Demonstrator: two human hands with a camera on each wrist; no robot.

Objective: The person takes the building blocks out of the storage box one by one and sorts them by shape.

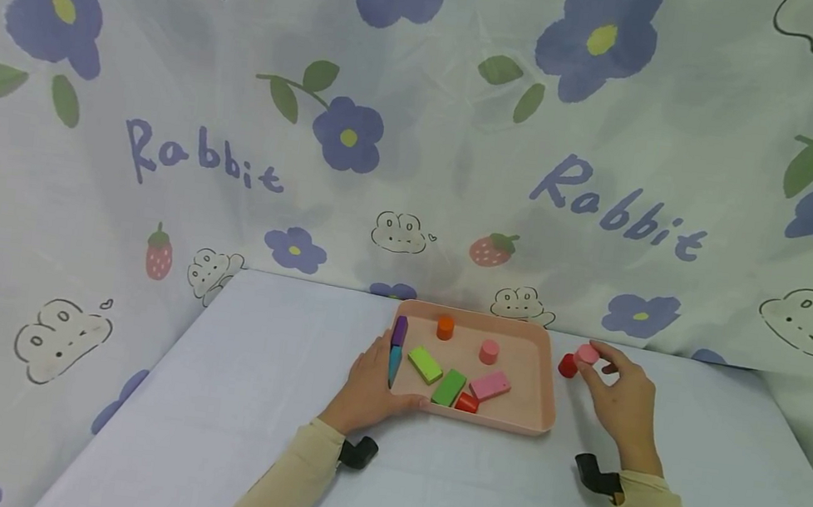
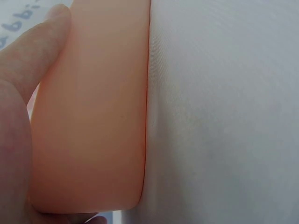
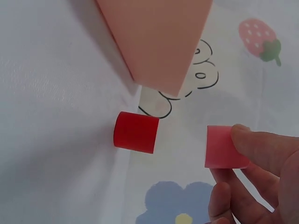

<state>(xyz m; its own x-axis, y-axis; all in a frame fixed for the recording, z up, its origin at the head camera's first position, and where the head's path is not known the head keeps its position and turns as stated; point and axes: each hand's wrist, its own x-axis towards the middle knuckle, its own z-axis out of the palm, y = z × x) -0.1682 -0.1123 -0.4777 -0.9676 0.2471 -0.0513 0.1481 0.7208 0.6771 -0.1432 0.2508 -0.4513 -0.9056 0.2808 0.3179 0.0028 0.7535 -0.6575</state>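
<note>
My left hand (image 1: 370,385) holds the near left corner of a shallow peach tray (image 1: 527,368), fingers along its left side and thumb at the near rim. The left wrist view shows that thumb against the tray wall (image 2: 93,112). To the right of the tray, my right hand (image 1: 624,395) pinches a pink cylinder block (image 3: 219,147) between thumb and fingers. A red cylinder block (image 3: 136,132) stands on the table just left of the pinched one, apart from it in the right wrist view.
Inside the tray are an orange cylinder (image 1: 446,328), another pink cylinder (image 1: 489,352), a lime block (image 1: 425,365), a green block (image 1: 449,388), a pink block (image 1: 490,386), a red piece (image 1: 467,403), and purple (image 1: 399,331) and blue (image 1: 395,364) pieces. A patterned cloth (image 1: 449,141) hangs behind the white table (image 1: 477,496).
</note>
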